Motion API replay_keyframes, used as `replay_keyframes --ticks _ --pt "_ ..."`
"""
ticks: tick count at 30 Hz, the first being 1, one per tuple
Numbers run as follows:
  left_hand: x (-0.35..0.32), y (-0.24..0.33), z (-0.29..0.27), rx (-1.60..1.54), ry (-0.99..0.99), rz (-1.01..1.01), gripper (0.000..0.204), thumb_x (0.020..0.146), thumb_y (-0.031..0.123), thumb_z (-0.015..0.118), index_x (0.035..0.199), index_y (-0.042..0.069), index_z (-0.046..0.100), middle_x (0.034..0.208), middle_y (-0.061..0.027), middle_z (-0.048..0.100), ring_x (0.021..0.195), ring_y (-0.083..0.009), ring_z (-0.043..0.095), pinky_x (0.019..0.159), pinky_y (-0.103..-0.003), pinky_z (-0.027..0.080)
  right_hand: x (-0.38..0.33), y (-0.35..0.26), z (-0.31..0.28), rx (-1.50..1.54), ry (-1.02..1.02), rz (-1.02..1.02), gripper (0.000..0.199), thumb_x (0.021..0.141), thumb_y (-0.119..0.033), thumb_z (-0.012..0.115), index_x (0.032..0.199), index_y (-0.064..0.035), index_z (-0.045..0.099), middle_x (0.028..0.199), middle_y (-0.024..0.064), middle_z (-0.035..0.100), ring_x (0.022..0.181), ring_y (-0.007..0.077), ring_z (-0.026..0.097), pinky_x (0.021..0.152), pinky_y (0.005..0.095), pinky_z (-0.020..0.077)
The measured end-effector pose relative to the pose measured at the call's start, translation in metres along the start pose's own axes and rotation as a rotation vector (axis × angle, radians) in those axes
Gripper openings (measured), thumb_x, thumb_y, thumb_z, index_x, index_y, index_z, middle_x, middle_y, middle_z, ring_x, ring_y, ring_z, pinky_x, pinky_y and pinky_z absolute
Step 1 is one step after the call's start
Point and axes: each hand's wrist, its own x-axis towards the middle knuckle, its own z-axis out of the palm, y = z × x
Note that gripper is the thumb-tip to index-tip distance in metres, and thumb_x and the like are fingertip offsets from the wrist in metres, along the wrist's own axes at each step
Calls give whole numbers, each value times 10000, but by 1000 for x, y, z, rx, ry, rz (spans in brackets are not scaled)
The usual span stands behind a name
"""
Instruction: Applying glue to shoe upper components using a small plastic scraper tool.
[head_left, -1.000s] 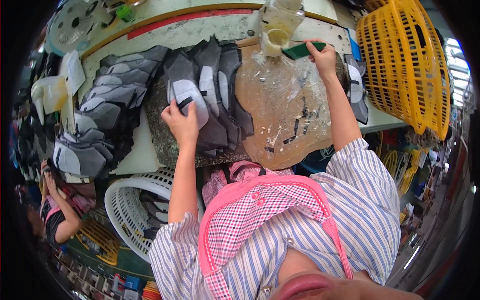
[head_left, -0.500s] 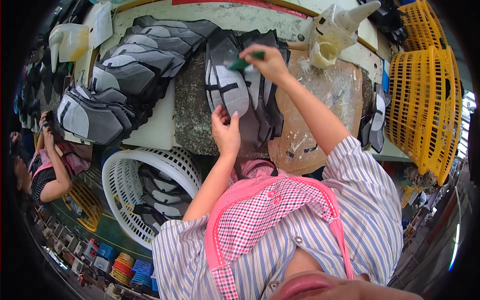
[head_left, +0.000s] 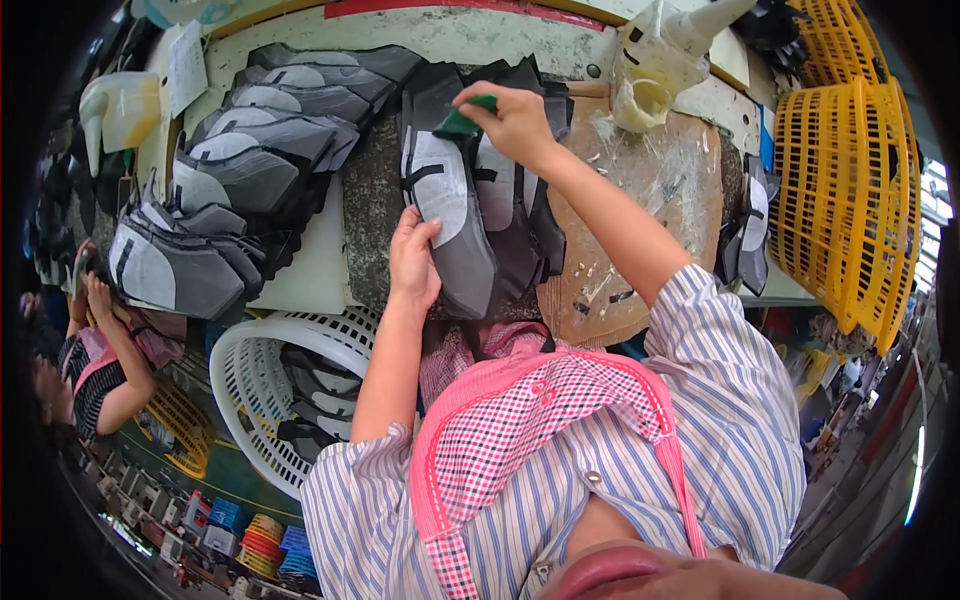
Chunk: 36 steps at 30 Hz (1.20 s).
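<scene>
My left hand [head_left: 413, 262] pinches the left edge of a grey cut fabric piece [head_left: 462, 255], thumb on top and fingers at its side. This piece has a pale rounded patch with a short black strip across it. It lies at the left of a fanned stack of similar grey pieces [head_left: 545, 232]. Over its far end, my right hand [head_left: 512, 125] grips a flat green scraper [head_left: 463, 120] between thumb and fingers. The scraper's edge is low over the piece; whether it touches is hard to tell.
Rows of grey pieces [head_left: 270, 125] fill the table's left. A cardboard sheet [head_left: 650, 200] with dried residue lies right, below a spouted plastic bottle [head_left: 645, 95]. A white basket [head_left: 245, 345] holds more pieces. Yellow baskets [head_left: 850, 200] stand right; another person [head_left: 115, 350] works far left.
My left hand has shifted left to the piece's edge. The top piece now lies with its dark end nearer me. My right hand and the scraper have moved slightly left.
</scene>
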Motion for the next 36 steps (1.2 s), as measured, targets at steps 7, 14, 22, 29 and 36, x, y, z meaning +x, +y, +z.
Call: replay_keyframes --ticks 7,14,22,29,36 --pt "7 49 6 381 -129 299 290 697 -16 489 986 0 470 921 -44 521 846 -114 486 787 -229 350 0 4 -107 -92 467 32 68 742 -140 567 795 -110 596 533 21 534 454 43 439 392 204 344" --pt "34 71 17 421 -225 479 281 721 -19 460 1002 -40 469 955 -78 524 865 -123 486 782 -229 346 -66 98 -171 -144 511 328 113 737 -196 572 780 -95 602 542 6 536 418 73 432 383 201 318" --pt "22 54 -16 291 -2 417 272 755 13 447 1020 -46 459 969 -83 521 867 -134 495 786 -234 365 -99 75 -185 548 493 497 175 773 -187 536 857 -35 561 636 30 544 437 84 453 383 180 350" --pt "13 -8 -43 282 140 379 225 754 34 486 971 -24 496 863 -34 545 768 -89 500 724 -207 380 -53 -34 -61 912 -67 370 123 756 -66 530 871 -35 564 776 51 570 585 94 537 509 197 447" --pt "24 -13 -46 13 192 296 193 740 20 476 922 -30 517 854 -56 556 752 -106 514 701 -212 393 -28 -16 0 389 -131 97 187 698 52 510 824 -54 598 743 11 581 598 66 491 540 183 400"
